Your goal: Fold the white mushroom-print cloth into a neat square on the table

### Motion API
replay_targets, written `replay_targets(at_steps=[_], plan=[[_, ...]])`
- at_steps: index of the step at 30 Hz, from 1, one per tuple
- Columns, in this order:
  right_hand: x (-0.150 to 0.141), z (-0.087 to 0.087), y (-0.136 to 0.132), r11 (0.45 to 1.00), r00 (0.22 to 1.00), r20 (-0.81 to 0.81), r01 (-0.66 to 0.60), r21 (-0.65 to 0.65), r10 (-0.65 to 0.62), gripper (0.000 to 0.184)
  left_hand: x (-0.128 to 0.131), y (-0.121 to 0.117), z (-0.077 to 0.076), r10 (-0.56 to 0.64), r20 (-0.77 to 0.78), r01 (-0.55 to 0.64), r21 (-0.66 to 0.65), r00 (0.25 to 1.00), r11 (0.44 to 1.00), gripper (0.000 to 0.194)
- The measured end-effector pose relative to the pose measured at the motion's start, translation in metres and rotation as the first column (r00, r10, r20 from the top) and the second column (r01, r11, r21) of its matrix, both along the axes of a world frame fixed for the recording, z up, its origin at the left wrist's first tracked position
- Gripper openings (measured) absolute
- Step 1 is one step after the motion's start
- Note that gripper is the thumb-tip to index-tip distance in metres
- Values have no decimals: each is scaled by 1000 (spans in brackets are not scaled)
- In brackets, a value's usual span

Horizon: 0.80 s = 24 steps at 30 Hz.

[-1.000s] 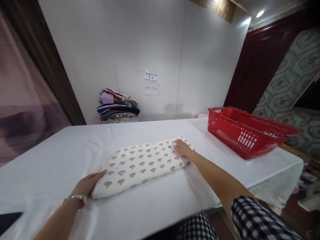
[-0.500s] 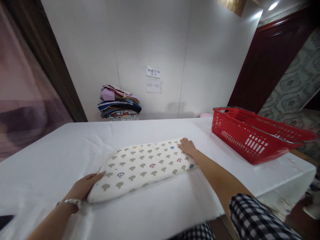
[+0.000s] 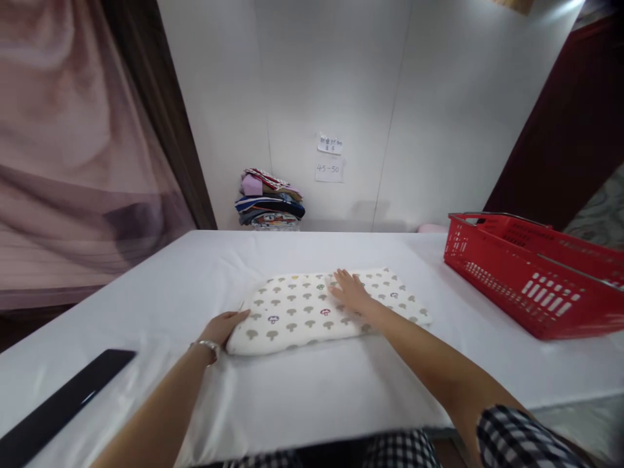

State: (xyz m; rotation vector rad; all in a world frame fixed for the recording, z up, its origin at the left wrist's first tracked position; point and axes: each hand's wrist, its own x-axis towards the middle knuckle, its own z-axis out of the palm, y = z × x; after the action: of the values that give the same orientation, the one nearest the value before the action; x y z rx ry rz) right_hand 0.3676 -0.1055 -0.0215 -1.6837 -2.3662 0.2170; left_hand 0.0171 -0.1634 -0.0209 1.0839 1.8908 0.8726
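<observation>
A white folded cloth (image 3: 297, 311) printed with grey mushrooms and a few coloured ones lies flat across the middle of the table. At its left end, my left hand (image 3: 227, 325) has its fingers closed on the edge; a bracelet circles that wrist. My right hand (image 3: 351, 292) rests palm down on the cloth, right of its middle, fingers outstretched. My right forearm hides part of the cloth's near edge.
A red plastic basket (image 3: 517, 279) stands on the white-covered table (image 3: 302, 396) at the right. Folded clothes (image 3: 270, 201) are stacked behind the far edge. A flat black object (image 3: 63, 403) lies at the near left, and a pink curtain (image 3: 73, 149) hangs beyond it.
My right hand has slid left from the cloth's far right corner toward its middle. The cloth's right end reaches slightly farther right. The view has turned left, showing more of the black object.
</observation>
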Motion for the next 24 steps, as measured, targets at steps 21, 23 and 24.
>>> replay_targets(at_steps=[21, 23, 24], plan=[[-72, -9, 12, 991, 996, 21, 87, -103, -85, 60, 6, -9, 2, 8, 152, -14, 41, 988, 999, 33], [-70, -11, 3, 990, 997, 24, 71, -122, -69, 65, 6, -9, 1, 19, 152, -25, 40, 988, 999, 34], [-69, -12, -1, 988, 998, 30, 54, -143, -50, 65, 6, -8, 0, 27, 151, -33, 40, 988, 999, 34]])
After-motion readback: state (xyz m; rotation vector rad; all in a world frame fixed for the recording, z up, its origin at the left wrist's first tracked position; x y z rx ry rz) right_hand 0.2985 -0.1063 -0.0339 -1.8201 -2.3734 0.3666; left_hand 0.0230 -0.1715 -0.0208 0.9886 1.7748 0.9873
